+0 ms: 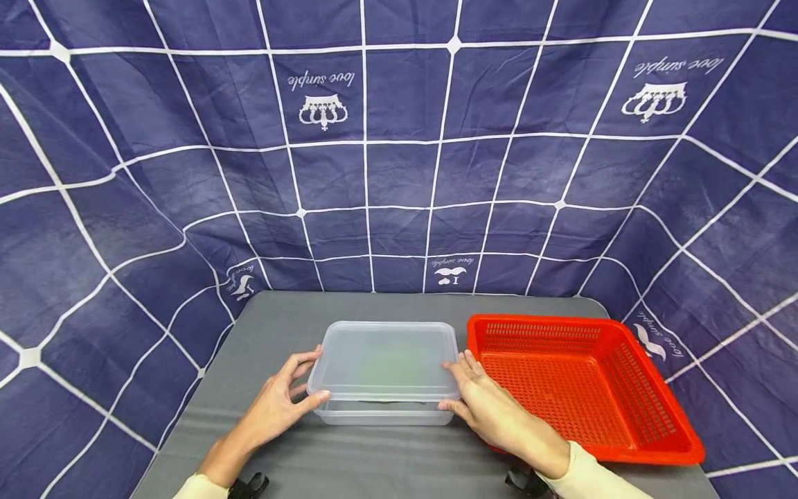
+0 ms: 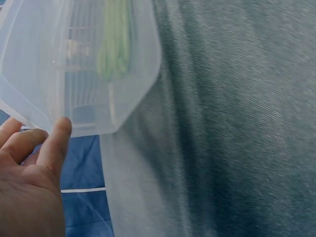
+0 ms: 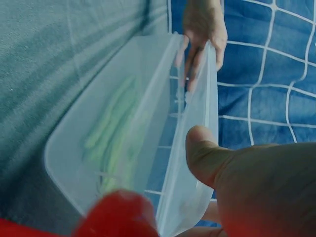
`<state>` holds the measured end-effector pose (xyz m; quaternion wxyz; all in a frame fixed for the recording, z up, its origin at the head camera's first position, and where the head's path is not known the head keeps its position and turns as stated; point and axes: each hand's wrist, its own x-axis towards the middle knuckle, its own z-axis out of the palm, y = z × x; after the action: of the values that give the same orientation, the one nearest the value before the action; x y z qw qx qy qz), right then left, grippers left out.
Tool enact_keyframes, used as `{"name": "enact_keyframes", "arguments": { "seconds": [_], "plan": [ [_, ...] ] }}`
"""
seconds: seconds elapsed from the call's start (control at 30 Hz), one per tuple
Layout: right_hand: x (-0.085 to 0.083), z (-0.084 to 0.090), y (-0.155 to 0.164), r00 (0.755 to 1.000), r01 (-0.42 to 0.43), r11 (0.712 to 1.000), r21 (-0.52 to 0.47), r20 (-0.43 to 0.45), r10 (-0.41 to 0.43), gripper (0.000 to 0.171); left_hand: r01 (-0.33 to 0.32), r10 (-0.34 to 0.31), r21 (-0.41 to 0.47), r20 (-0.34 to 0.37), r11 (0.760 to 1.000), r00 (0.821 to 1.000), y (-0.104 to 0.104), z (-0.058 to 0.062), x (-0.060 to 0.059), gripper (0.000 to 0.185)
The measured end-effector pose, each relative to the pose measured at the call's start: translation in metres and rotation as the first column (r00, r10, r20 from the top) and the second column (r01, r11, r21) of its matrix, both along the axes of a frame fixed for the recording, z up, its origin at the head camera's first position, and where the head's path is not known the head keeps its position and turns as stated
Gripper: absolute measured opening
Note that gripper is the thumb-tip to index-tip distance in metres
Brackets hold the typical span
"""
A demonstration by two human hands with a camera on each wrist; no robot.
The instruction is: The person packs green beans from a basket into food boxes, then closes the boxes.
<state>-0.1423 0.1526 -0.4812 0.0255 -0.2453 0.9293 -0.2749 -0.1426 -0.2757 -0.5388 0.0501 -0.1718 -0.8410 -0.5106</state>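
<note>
A clear plastic box with a translucent lid stands on the grey table in front of me. Pale green things lie blurred inside it. My left hand grips the lid's left end, thumb at the near corner and fingers along the edge. At the lid's right end my right hand holds on, thumb below the rim and fingers on top. In the right wrist view the lid stands a little apart from the box at the far end, where the left hand grips it.
A red slotted basket with nothing in it sits right of the box, almost touching my right hand. Dark blue cloth with white grid lines hangs behind and at both sides of the table.
</note>
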Motion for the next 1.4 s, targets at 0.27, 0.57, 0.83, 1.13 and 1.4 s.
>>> {"name": "enact_keyframes", "arguments": {
  "seconds": [0.27, 0.57, 0.83, 1.13, 1.4],
  "plan": [
    [0.004, -0.01, -0.004, 0.98, -0.034, 0.992, 0.121, -0.189, 0.057, 0.062, -0.001, 0.0, -0.017, -0.01, 1.0, 1.0, -0.002, -0.004, 0.001, 0.072],
    [0.004, -0.012, -0.004, 0.965, -0.055, 0.984, 0.171, -0.245, 0.097, 0.059, 0.002, -0.002, -0.052, -0.002, 0.999, 1.0, -0.004, -0.009, 0.004, 0.074],
    [0.006, -0.009, -0.007, 0.982, -0.05, 0.983, 0.179, -0.169, 0.081, 0.058, -0.058, 0.055, -0.169, -0.022, 0.984, 0.998, -0.001, -0.008, 0.006, 0.068],
    [-0.013, 0.018, -0.018, 0.997, 0.025, 0.986, 0.164, -0.078, -0.012, 0.071, -0.232, 0.193, -0.403, -0.136, 0.885, 0.972, 0.021, 0.008, -0.009, 0.075],
    [-0.06, 0.026, -0.038, 0.999, 0.015, 0.981, 0.195, 0.043, -0.024, 0.083, -0.177, 0.164, -0.593, -0.076, 0.786, 0.983, 0.052, 0.023, -0.036, 0.086]
  ]
}}
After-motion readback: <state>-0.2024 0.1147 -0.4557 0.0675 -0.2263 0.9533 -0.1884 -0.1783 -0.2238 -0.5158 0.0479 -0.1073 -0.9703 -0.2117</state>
